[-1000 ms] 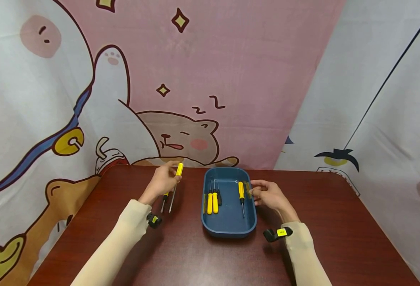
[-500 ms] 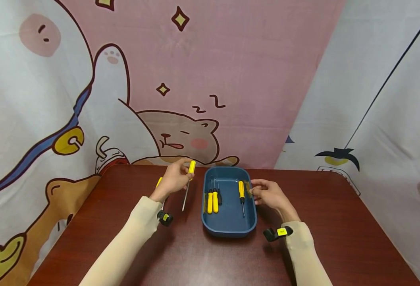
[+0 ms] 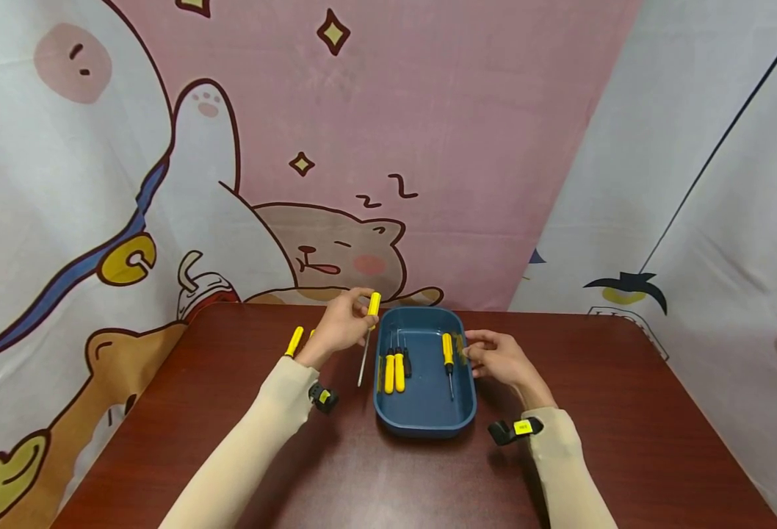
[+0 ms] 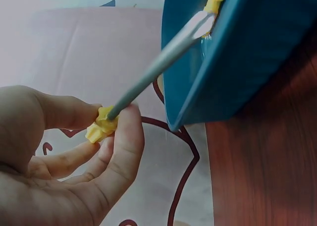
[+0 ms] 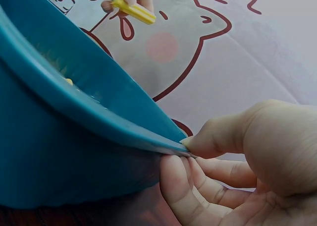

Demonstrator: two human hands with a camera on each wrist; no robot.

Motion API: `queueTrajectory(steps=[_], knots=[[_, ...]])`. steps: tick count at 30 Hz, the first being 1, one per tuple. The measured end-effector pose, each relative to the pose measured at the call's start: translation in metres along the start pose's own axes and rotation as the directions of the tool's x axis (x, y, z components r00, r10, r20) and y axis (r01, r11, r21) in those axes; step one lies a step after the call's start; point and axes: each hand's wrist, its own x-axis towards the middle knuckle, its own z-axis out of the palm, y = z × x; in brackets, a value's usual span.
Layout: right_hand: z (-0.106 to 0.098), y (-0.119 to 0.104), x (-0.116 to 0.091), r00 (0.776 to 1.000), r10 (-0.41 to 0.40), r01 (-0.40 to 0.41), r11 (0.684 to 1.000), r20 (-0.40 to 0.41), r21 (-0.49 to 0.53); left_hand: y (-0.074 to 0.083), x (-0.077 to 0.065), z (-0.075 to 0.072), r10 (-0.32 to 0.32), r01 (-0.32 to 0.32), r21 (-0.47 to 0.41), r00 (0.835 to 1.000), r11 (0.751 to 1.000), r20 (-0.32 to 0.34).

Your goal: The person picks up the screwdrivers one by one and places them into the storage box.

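My left hand point(image 3: 341, 323) pinches a screwdriver point(image 3: 374, 303) by its yellow handle, just left of the blue bin point(image 3: 424, 415). Its metal shaft points down; in the left wrist view the tip of the screwdriver point(image 4: 158, 65) appears in front of the bin's wall. On the bin's right side, my right hand point(image 3: 502, 361) grips the rim between thumb and fingers, which the right wrist view shows closely. Inside the bin, two yellow-handled screwdrivers point(image 3: 389, 375) and a smaller black-handled one point(image 3: 407, 364) lie at the left. Another yellow-and-black screwdriver point(image 3: 448, 351) lies at the right.
Left of the bin, a yellow-handled screwdriver point(image 3: 294, 342) lies on the brown table point(image 3: 375, 477); my left forearm hides part of it. A bit of another yellow handle point(image 3: 312, 333) shows beside it. A printed cloth point(image 3: 481, 147) hangs behind the table.
My left hand has carried the screwdriver rightward from the left part of the table to the bin's left rim. The right hand keeps its grip on the rim.
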Motion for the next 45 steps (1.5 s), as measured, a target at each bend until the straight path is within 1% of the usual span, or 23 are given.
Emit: queueTrajectory(steps=[6,10,14,22,26,31,38,45], knots=[[0.000,0.000,0.000,1.000,-0.003,0.003,1.000,0.003,-0.002,0.006,0.003,0.005,0.001,-0.001,-0.020,1.000,1.000,0.008],[-0.001,-0.001,-0.001,1.000,-0.009,0.009,1.000,0.003,-0.004,0.009,0.005,0.011,-0.024,0.025,-0.042,0.999,0.999,0.022],[0.000,-0.002,-0.001,1.000,-0.007,0.007,1.000,0.003,0.003,0.011,0.008,0.019,-0.043,0.045,-0.050,0.998,0.998,0.037],[0.001,-0.004,-0.003,1.000,-0.018,0.018,1.000,0.008,0.009,0.017,0.017,0.037,-0.046,0.048,-0.038,0.996,0.998,0.072],[0.000,-0.004,-0.003,1.000,-0.018,0.018,1.000,0.014,0.006,0.018,0.020,0.045,-0.054,0.058,-0.034,0.993,0.998,0.104],[0.000,-0.002,-0.002,1.000,-0.007,0.007,1.000,0.018,0.006,0.016,0.023,0.054,-0.065,0.068,-0.012,0.989,0.998,0.136],[-0.001,-0.003,-0.001,1.000,-0.004,0.003,1.000,0.021,0.012,0.017,0.025,0.066,-0.082,0.081,0.011,0.986,0.997,0.142],[0.000,-0.005,-0.003,1.000,-0.010,0.010,1.000,0.027,0.016,0.018,0.028,0.079,-0.119,0.106,0.088,0.979,0.991,0.165]])
